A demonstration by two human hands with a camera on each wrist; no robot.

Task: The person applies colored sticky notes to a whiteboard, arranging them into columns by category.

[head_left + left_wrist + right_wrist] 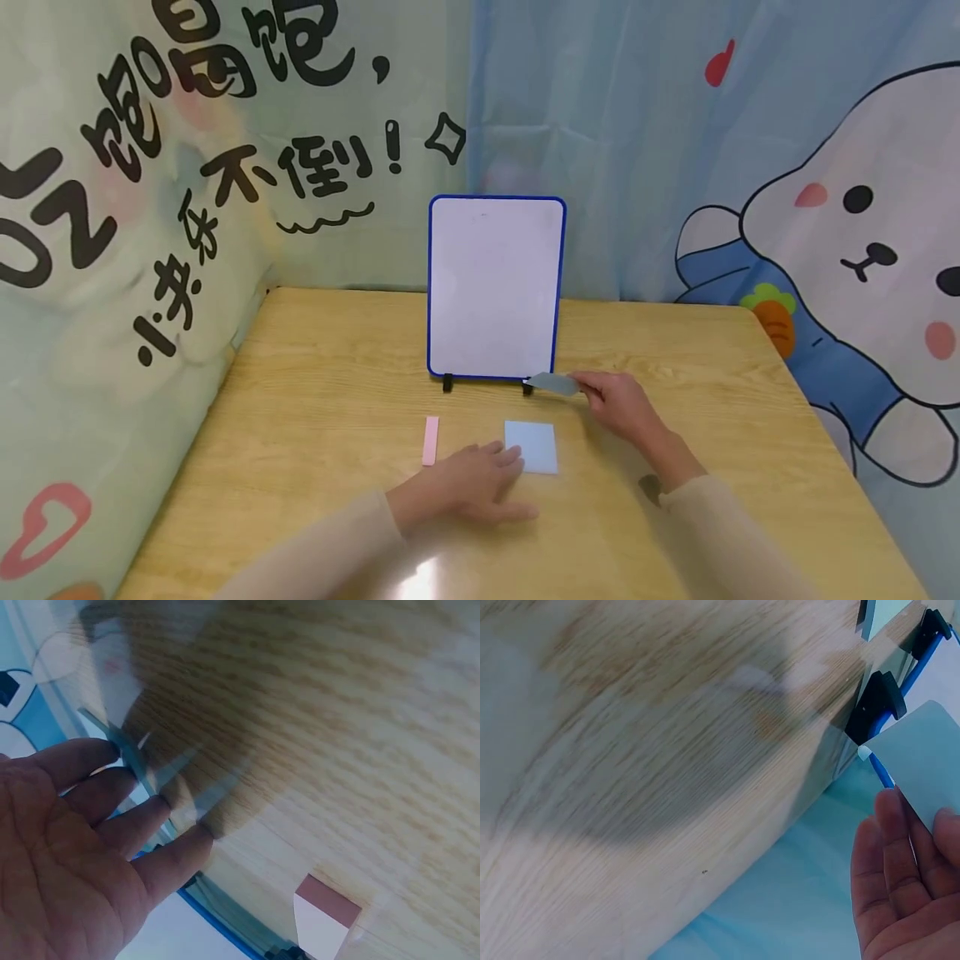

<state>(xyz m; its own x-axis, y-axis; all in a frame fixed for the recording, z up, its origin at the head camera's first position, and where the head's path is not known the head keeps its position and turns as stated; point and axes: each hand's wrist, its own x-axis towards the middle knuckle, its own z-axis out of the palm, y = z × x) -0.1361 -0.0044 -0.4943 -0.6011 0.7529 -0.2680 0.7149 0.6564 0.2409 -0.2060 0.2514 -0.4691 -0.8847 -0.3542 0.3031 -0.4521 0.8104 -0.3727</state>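
My right hand (pixel 618 407) pinches a pale blue-grey square sheet (pixel 553 383) by its edge, thumb on one face and fingers behind. In the right wrist view the sheet (pixel 922 761) tilts up off the table, a small white bit at its corner, beside a black foot (pixel 876 705) of the whiteboard. My left hand (pixel 480 483) reaches over the table with its fingers extended, fingertips overlapping the left edge of a light blue square (pixel 534 450) in the head view. A narrow pink strip (pixel 430 440) lies just beyond the left wrist.
A blue-framed whiteboard (pixel 495 287) stands upright on black feet toward the back of the wooden table (pixel 330 375). Printed curtains hang behind and at the left, one with lettering (pixel 315 167), another with a white cartoon animal (pixel 855 233).
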